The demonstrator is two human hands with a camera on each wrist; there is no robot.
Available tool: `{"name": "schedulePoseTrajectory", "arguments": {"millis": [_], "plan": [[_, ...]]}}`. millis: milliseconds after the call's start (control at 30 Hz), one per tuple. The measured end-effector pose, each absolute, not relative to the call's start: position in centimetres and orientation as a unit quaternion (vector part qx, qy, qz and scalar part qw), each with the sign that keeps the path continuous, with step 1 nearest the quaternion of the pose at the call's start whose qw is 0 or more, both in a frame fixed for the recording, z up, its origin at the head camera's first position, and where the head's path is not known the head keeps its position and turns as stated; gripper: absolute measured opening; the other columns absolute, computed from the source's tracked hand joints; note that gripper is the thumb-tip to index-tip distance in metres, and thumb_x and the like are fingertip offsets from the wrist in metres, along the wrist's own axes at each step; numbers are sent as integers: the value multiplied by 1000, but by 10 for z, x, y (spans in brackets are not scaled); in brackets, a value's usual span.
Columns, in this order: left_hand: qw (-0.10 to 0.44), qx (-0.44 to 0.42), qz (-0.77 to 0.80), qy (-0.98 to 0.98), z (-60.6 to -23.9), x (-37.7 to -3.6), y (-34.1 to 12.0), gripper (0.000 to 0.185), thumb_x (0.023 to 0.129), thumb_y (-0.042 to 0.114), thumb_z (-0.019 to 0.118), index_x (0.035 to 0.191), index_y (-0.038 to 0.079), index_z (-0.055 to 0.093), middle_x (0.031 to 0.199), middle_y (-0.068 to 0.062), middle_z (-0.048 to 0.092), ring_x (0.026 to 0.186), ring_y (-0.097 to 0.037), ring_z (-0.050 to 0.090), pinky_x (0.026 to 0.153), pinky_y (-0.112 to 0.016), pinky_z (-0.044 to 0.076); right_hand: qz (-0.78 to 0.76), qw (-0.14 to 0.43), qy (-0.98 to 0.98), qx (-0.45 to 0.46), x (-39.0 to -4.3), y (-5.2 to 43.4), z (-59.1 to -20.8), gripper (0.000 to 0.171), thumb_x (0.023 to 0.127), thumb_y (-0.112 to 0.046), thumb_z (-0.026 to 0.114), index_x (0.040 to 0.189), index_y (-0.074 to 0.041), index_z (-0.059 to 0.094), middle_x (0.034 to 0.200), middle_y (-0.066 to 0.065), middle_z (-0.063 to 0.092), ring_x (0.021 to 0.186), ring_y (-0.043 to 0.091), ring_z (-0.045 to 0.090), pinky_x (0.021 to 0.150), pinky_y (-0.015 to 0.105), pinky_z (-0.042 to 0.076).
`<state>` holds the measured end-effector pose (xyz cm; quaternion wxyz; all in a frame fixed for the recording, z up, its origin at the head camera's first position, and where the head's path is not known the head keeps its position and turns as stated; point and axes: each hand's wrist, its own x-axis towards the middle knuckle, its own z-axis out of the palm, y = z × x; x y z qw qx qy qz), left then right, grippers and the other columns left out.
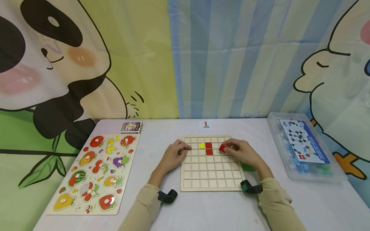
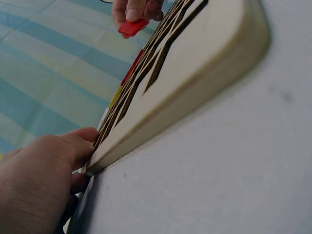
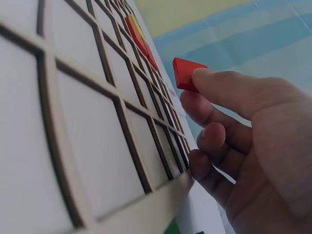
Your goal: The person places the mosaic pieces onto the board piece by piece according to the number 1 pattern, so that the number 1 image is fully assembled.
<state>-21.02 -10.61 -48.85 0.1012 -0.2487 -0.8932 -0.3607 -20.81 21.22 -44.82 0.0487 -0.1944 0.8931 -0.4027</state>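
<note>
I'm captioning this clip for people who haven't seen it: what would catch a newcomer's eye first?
Probably the wooden grid board at the table's middle, where the right hand pinches a red tile just above its squares, beside two red tiles and a yellow one already set in. The left hand steadies the board's left edge. Next, the bright fruit puzzle at the left.

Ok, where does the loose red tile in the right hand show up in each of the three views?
Head: the red tile is right of centre, pinched by the right hand over the wooden grid board.
Left wrist: top centre, under the fingertips, beyond the board's far end.
Right wrist: upper centre, at the fingertip.
Shared landmark: the red tiles already set in the board, seen in all three views.
</note>
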Motion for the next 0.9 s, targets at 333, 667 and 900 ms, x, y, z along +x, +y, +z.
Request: {"name": "schedulePoseTrajectory", "arguments": {"millis": [333, 667, 900], "plan": [[111, -255, -360, -890, -490, -211, -106, 18, 91, 12, 60, 102, 23, 70, 98, 7, 60, 63, -4, 40, 59, -20, 35, -422, 80, 874, -228, -202, 196, -447, 17, 90, -31, 63, 102, -18, 61, 86, -3, 63, 71, 13, 55, 65, 24, 45], [99, -241, -360, -896, -488, -210, -105, 19, 92, 13, 59, 102, 24, 70, 98, 7, 59, 64, -6, 41, 61, -21, 36, -413, 91, 870, -253, -199, 181, -447, 14, 89, -27, 66, 98, -19, 59, 83, -4, 60, 72, 12, 54, 64, 23, 45], [107, -248, -362, -892, -488, -210, -106, 19, 91, 12, 60, 102, 24, 70, 98, 7, 60, 64, -5, 41, 60, -20, 36, -387, 96, 879, -260, -199, 176, -451, 13, 88, -29, 67, 96, -21, 60, 83, -8, 59, 74, 9, 54, 66, 22, 45]]}}
